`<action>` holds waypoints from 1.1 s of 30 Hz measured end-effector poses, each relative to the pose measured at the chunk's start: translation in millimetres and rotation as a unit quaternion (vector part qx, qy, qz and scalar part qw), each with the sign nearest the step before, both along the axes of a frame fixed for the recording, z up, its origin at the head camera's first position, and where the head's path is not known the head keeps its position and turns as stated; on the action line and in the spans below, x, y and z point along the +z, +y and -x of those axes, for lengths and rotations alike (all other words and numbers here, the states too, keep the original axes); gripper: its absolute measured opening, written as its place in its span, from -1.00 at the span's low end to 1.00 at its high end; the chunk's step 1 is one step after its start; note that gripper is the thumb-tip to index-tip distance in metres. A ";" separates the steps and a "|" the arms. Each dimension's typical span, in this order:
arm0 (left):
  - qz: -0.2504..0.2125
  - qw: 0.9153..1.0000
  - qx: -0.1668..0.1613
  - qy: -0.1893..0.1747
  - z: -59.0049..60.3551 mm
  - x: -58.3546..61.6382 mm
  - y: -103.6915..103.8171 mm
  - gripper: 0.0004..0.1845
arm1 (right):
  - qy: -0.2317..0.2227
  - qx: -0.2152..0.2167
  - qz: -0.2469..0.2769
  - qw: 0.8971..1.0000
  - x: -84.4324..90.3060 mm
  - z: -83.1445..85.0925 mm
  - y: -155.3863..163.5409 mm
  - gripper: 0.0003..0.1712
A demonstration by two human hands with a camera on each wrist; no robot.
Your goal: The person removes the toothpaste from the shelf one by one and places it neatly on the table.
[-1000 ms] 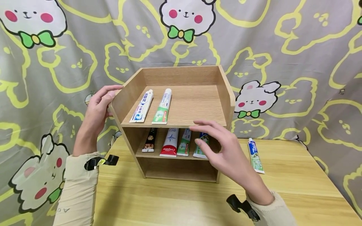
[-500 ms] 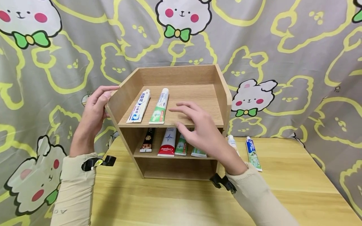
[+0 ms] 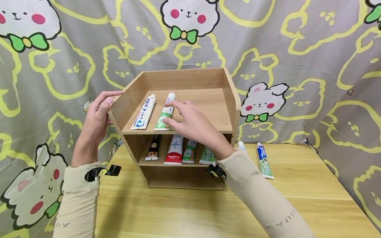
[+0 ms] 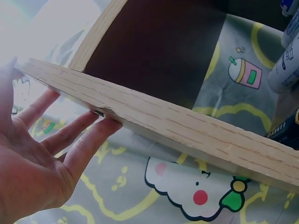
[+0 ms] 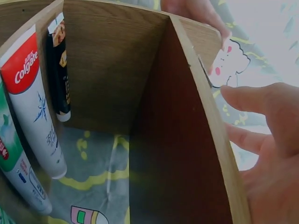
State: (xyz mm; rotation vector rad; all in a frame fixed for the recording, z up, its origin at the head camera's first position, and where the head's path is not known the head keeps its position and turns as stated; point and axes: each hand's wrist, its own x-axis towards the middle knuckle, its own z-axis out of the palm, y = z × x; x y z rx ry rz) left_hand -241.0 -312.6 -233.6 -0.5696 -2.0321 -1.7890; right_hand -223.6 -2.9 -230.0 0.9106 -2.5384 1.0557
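A wooden shelf unit [image 3: 208, 105] stands on the table. On its top board lie a white toothpaste tube [image 3: 143, 114] with blue print and a green-and-white toothpaste tube [image 3: 162, 122]. My right hand [image 3: 194, 120] hovers over the green-and-white one, thumb and forefinger spread; whether they touch it I cannot tell. In the right wrist view this hand [image 5: 268, 130] shows beyond the board's edge, that tube hidden. My left hand [image 3: 96, 115] rests against the unit's left side panel. Seen from the left wrist, its extended fingers [image 4: 77, 142] touch the panel's outer face.
Several tubes lie on the middle board, among them a black one [image 3: 152, 147] and a red-and-white Colgate one [image 3: 174, 153]. Right of the unit, a blue-and-green tube [image 3: 264, 160] and a partly hidden white-capped tube [image 3: 241, 146] lie on the table [image 3: 154, 211]. A patterned curtain [image 3: 196, 53] hangs behind.
My right hand has moved left and up from the board's front right edge to above the green-and-white tube. The left hand stays at the side panel.
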 end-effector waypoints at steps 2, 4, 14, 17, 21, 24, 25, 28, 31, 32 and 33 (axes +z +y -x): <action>0.001 1.000 -0.002 -0.001 0.3 0.2 -0.4 -0.62 | -0.005 -0.009 -0.017 1.000 2.1 4.1 -5.4 -0.45; 0.003 1.000 -0.002 -0.003 0.3 0.3 -0.7 -0.62 | -0.008 -0.021 -0.039 0.999 4.1 7.8 -11.1 -0.46; -0.005 1.000 -0.008 -0.005 0.4 1.7 -0.3 -0.62 | -0.028 -0.075 -0.136 0.987 17.3 13.9 -29.2 -0.52; -0.006 1.000 -0.011 -0.003 0.5 1.4 1.0 -0.63 | -0.041 -0.071 -0.133 0.988 19.6 15.8 -29.6 -0.54; -0.004 1.000 -0.011 0.001 1.6 1.5 2.6 -0.63 | -0.061 -0.053 -0.110 0.991 21.8 20.0 -25.3 -0.59; -0.003 1.000 -0.009 0.005 2.2 2.1 2.6 -0.63 | -0.073 -0.043 -0.098 0.992 23.5 22.4 -21.7 -0.63; -0.002 1.000 -0.008 0.005 2.1 2.1 2.2 -0.63 | -0.077 -0.041 -0.096 0.992 24.0 22.9 -21.1 -0.63; -0.003 1.000 -0.006 0.003 1.1 1.7 0.5 -0.63 | -0.087 -0.035 -0.095 0.991 24.7 24.4 -20.5 -0.63; -0.003 1.000 -0.009 -0.002 0.5 0.6 -0.8 -0.62 | -0.097 -0.035 -0.079 0.991 23.1 26.2 -19.1 -0.65; -0.002 1.000 -0.010 -0.004 0.6 0.1 -1.1 -0.62 | -0.099 -0.036 -0.072 0.992 22.3 26.9 -18.0 -0.65; -0.002 1.000 -0.010 -0.004 0.6 -0.4 -1.5 -0.62 | -0.102 -0.036 -0.063 0.992 21.1 27.7 -16.6 -0.67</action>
